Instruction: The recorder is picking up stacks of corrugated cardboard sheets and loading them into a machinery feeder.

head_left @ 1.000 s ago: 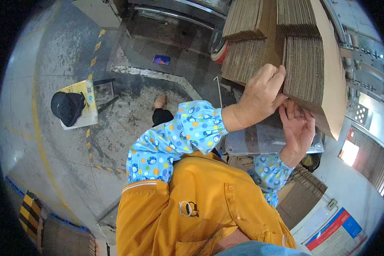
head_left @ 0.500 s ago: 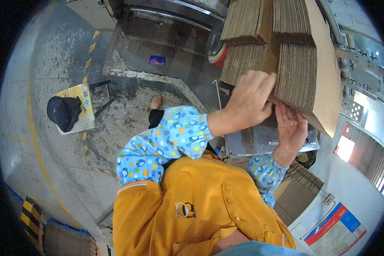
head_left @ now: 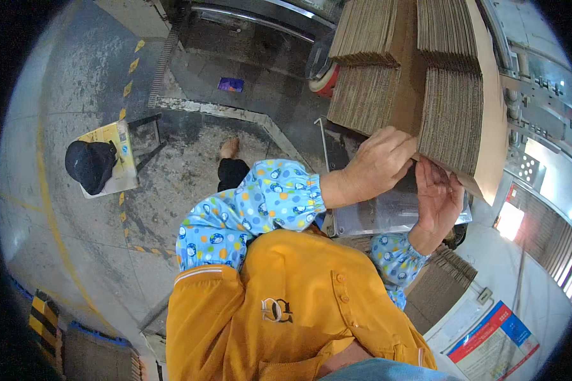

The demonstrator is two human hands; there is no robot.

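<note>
A big stack of folded brown cardboard sheets [head_left: 451,117] rises ahead on the right, its layered edges facing up in two columns. A smooth strip of cardboard [head_left: 408,95] runs between the columns. My left hand [head_left: 378,164] is closed, its fingers pinched on the near edge of the cardboard at the foot of that strip; the fingertips are partly hidden. Under the near edge of the right column lies my right hand [head_left: 437,202], palm up, fingers stretched and touching the cardboard's underside. The two hands are close together but apart.
Below the stack is a grey plastic-covered table surface [head_left: 378,213]. More cardboard [head_left: 442,286] stands by my right side. At the left, a black cap [head_left: 90,166] rests on a stool [head_left: 128,155]. A metal-edged platform [head_left: 216,109] lies ahead; machinery [head_left: 540,105] stands far right.
The view has shifted slightly. The cardboard stack and both hands appear a little lower and further right in the picture; the left hand's fingers have lowered to the cardboard's near edge.
</note>
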